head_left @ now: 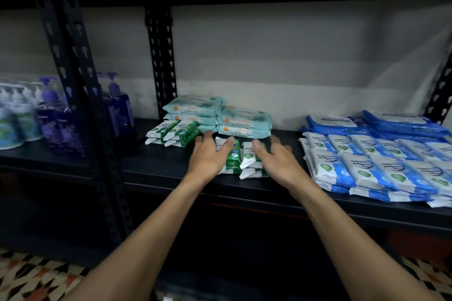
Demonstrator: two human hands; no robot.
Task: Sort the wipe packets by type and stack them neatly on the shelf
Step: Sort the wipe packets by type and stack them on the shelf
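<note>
A stockroom: black metal shelving [161, 61] stocked with soap bottles [117, 107].

One head-worn wide-angle view, looking forward and slightly down, close to the shelf [156, 166]; left hand [210, 156] and right hand [276, 159] sit mid-frame, forearms entering from below.

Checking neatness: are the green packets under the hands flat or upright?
Flat: green packets lie label-up, stacked, under the left hand and right hand.

The blue packets [391, 166] are cut off by the right edge.
</note>
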